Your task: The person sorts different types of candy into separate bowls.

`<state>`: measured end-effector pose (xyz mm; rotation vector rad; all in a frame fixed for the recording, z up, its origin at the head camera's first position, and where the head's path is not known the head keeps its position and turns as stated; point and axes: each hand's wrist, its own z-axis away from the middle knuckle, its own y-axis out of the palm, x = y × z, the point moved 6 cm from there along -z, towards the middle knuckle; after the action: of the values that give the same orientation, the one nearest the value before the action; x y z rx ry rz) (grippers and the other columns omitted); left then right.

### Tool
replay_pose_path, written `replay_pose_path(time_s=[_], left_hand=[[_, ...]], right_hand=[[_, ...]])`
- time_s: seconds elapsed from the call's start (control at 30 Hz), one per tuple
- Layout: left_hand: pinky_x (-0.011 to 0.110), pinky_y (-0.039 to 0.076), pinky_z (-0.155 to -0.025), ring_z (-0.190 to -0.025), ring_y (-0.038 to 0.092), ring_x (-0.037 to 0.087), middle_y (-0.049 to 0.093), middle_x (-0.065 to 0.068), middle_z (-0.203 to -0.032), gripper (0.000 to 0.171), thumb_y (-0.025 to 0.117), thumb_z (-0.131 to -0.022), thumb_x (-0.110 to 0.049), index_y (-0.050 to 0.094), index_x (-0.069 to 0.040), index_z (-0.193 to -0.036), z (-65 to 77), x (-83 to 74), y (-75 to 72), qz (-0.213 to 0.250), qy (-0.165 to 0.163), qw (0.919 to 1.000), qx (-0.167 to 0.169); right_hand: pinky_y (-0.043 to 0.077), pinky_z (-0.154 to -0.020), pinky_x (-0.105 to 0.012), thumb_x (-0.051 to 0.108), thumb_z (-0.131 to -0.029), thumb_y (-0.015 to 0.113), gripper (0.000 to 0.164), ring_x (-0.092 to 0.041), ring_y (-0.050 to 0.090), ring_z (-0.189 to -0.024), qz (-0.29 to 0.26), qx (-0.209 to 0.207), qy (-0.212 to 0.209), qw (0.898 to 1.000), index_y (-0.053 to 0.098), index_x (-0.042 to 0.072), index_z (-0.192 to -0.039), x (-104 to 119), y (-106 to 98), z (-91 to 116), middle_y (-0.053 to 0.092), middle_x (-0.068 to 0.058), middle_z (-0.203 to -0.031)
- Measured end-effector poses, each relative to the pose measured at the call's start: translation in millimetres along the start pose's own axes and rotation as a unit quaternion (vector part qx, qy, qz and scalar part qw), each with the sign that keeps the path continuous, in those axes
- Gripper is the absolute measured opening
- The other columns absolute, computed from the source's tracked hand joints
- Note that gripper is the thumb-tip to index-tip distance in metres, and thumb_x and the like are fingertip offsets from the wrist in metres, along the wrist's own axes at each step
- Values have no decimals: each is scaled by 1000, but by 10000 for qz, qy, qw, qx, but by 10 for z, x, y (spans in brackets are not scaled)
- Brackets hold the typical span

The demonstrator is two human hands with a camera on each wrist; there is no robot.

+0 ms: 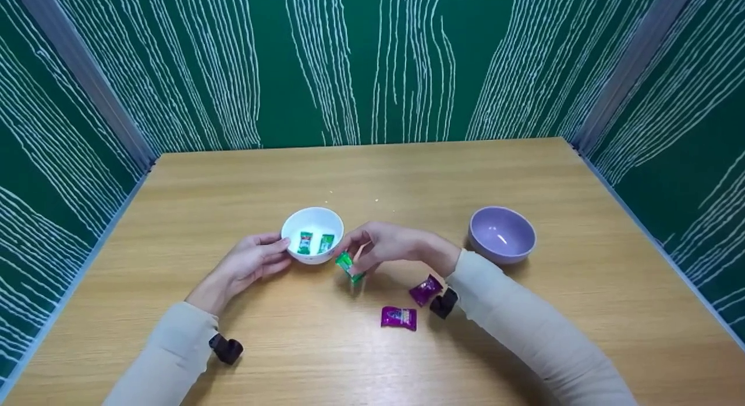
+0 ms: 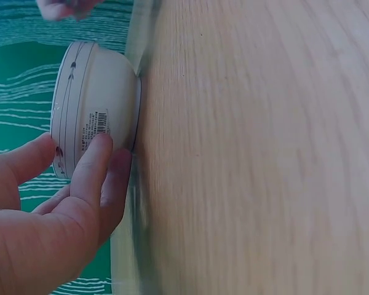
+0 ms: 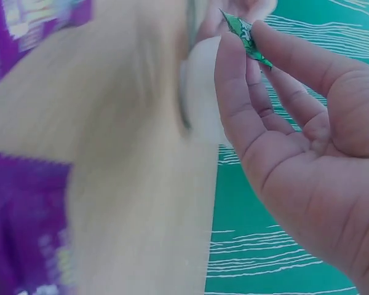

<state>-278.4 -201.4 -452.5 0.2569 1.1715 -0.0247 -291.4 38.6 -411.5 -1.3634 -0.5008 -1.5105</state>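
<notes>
A white bowl (image 1: 313, 259) stands on the table with two green-wrapped candies (image 1: 305, 243) lying inside. My left hand (image 1: 256, 260) grips its left side, thumb at the rim and fingers against the outer wall; in the left wrist view a barcode sticker (image 2: 97, 126) shows beside the fingertips. Just right of the bowl, my right hand (image 1: 381, 246) pinches another green-wrapped candy (image 1: 348, 266) between thumb and fingers, above the table. The right wrist view shows this candy (image 3: 247, 40) held at the fingertips. Two purple-wrapped candies (image 1: 399, 317) lie on the table nearer to me.
A purple bowl (image 1: 502, 234) stands to the right, beyond my right forearm, with nothing seen in it. Small pale crumbs (image 1: 376, 200) dot the wooden table (image 1: 279, 179) behind the white bowl. Green walls with white streaks surround the table's back and sides.
</notes>
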Motion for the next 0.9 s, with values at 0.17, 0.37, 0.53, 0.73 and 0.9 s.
replay_pose_path(time_s=[0.17, 0.37, 0.53, 0.73, 0.9], left_hand=[[38, 47, -108, -139, 43, 40, 37, 31, -152, 63, 59, -103, -7, 27, 12, -152, 4, -2, 7, 55, 29, 10000, 13], [39, 47, -108, -137, 45, 40, 39, 31, -150, 61, 60, -102, -7, 29, 12, -152, 14, -11, 26, 59, 32, 10000, -18], [39, 49, -106, -136, 48, 39, 43, 29, -148, 59, 61, -102, -7, 33, 11, -150, 9, 6, 15, 130, -23, 9999, -54], [39, 49, -106, -136, 47, 39, 43, 29, -148, 57, 60, -103, -7, 33, 10, -151, 6, 13, 8, 169, -8, 9999, -5], [41, 50, -106, -134, 50, 38, 43, 29, -149, 62, 60, -102, -7, 29, 9, -153, -28, 20, -8, 249, -21, 9997, 55]], right_hand=[[58, -93, -45, 5, -93, 74, 41, -24, 64, -104, -466, -261, -297, 9981, 65, 4, -132, 119, -63, -67, 63, -12, -117], [58, -95, -39, 11, -93, 74, 39, -28, 58, -115, -942, -1205, -528, 9868, 67, 11, -132, 153, -184, -205, 60, -13, -124], [57, -95, -35, 16, -94, 74, 42, -25, 60, -115, -1470, -1741, -444, 9727, 65, 8, -135, 86, -220, -368, 61, -11, -124], [56, -97, -34, 16, -96, 71, 44, -24, 61, -117, -1874, -1841, -225, 9646, 62, 6, -138, 12, -216, -497, 62, -9, -129], [57, -96, -34, 13, -97, 71, 42, -24, 60, -117, -2034, -1871, -82, 9610, 62, 5, -137, -6, -211, -519, 61, -10, -129]])
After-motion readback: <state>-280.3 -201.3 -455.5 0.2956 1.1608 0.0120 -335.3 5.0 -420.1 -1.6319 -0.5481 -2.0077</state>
